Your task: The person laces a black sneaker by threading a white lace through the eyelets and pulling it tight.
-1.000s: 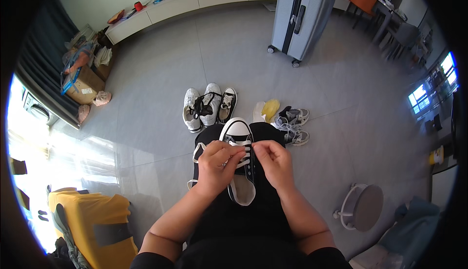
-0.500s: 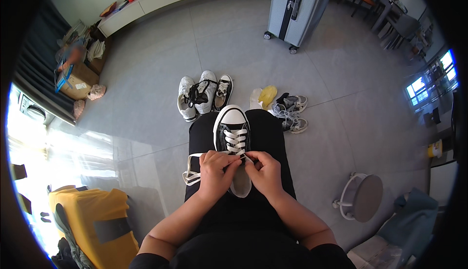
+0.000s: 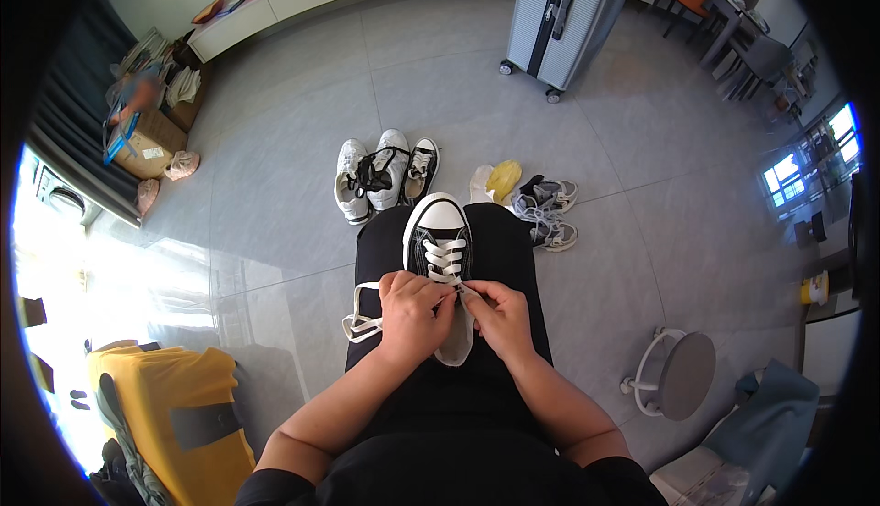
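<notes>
A black canvas sneaker (image 3: 438, 217) with a white toe cap rests on my lap, toe pointing away from me. White shoelace (image 3: 445, 257) criss-crosses its lower eyelets. My left hand (image 3: 415, 313) is closed in a pinch on the lace at the upper eyelets, over the shoe's left side. On the other side, my right hand (image 3: 500, 321) pinches at the right eyelet edge, its fingertips almost meeting the left ones. The lace between the fingertips is mostly hidden. A loose lace end (image 3: 362, 326) hangs in loops over my left thigh, beside my left hand.
Beyond my knees stand a pair of white shoes (image 3: 351, 176), a matching black sneaker (image 3: 422, 165) and grey sneakers (image 3: 548, 222). A silver suitcase (image 3: 541, 29) is farther off. To the right sits a round stool (image 3: 687, 376); to the left, a yellow-covered seat (image 3: 174, 387).
Both hands have shifted slightly, and the fingertips have drawn closer together at the upper eyelets. The white lace strand seen by my right fingers is now mostly covered.
</notes>
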The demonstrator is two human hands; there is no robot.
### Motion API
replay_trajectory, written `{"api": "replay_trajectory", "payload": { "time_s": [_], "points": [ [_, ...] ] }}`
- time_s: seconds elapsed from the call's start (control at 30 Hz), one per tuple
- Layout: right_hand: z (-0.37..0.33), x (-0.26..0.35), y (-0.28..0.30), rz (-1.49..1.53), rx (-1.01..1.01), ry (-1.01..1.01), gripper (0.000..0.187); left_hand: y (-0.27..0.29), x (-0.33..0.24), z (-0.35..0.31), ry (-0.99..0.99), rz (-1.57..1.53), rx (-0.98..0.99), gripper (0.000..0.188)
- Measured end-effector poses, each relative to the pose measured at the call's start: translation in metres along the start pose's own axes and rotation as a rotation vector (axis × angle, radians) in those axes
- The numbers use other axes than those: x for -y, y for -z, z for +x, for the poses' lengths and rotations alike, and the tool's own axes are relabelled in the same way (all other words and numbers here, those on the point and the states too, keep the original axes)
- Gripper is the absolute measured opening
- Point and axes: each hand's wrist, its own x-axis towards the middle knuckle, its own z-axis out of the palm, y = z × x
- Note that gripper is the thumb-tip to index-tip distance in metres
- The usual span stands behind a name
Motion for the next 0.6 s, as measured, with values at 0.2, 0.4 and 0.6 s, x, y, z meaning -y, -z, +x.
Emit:
{"api": "replay_trajectory", "payload": {
  "time_s": [0.2, 0.4, 0.6],
  "points": [
    [0.0014, -0.0053, 0.0001, -0.014, -0.002, 0.067, 0.018, -0.0045, -0.0003, -0.0010, -0.003, 0.026, 0.023, 0.004],
    [0.0028, 0.0002, 0.0032, 0.053, 0.021, -0.040, 0.012, -0.0034, -0.0024, -0.0013, 0.004, 0.038, 0.025, 0.005],
    [0.0042, -0.0012, 0.0006, -0.018, 0.010, 0.009, 0.009, -0.0006, -0.0030, -0.0016, 0.000, 0.021, 0.022, 0.008]
  ]
}}
